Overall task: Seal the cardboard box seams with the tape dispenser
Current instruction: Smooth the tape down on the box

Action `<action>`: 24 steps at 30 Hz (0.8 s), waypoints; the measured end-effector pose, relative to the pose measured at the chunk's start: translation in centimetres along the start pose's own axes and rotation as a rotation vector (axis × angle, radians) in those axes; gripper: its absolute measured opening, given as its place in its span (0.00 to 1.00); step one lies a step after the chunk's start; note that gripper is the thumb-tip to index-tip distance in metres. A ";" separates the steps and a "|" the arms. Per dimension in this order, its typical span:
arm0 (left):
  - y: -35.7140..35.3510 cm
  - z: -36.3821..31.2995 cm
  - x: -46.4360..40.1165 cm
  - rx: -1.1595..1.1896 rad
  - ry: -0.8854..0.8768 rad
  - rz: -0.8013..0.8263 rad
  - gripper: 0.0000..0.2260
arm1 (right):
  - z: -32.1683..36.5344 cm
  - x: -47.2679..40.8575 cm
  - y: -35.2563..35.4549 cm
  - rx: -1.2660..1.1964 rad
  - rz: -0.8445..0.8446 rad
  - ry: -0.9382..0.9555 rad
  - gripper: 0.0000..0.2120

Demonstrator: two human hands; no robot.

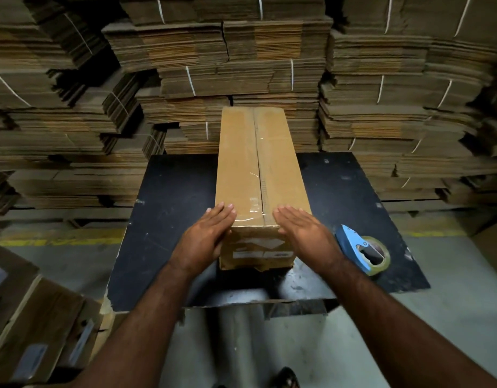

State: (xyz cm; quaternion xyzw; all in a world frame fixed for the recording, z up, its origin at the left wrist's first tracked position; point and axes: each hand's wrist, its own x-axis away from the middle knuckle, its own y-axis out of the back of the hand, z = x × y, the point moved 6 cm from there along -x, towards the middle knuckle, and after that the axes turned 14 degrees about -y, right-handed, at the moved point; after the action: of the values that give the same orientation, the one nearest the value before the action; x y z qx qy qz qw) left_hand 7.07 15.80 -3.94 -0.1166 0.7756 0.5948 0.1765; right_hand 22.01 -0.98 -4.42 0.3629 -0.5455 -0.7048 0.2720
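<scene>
A long cardboard box [260, 175] lies lengthwise on the table [169, 219] at frame centre, its far end overhanging the table's rear edge. The left hand [206, 236] rests flat against the box's near left corner; the right hand [303, 229] lies against its near right corner. The tape dispenser [362, 249] sits on the table just right of the right hand. Stacks of flattened cartons [381, 93] fill the upper frame behind the table. Further boxes [40, 326] stand on the floor at lower left.
</scene>
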 end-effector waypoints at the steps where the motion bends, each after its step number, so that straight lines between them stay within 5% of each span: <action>1: 0.1 -0.4 -0.5 -0.029 0.017 0.002 0.24 | 0.3 -0.3 0.6 -0.021 0.025 0.006 0.23; 9: -3.7 -3.2 -4.5 -0.057 -0.005 0.004 0.17 | -1.8 -1.3 0.2 -0.081 0.059 0.039 0.25; 15: -3.4 -3.2 -4.0 -0.063 -0.066 0.080 0.31 | -2.7 -0.5 0.1 -0.132 0.034 0.162 0.26; 20: -3.7 -5.4 -6.0 -0.044 0.134 0.075 0.27 | -4.3 -0.9 1.1 -0.152 0.075 0.118 0.30; 24: -5.2 -6.8 -6.9 -0.115 0.006 0.027 0.22 | -4.6 -0.6 0.7 -0.154 0.050 0.194 0.25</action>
State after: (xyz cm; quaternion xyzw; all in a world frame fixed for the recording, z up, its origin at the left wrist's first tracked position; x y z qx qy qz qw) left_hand 14.46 7.68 -4.09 -0.1179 0.7423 0.6402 0.1591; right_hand 26.13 -3.33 -4.25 0.3936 -0.4697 -0.6992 0.3682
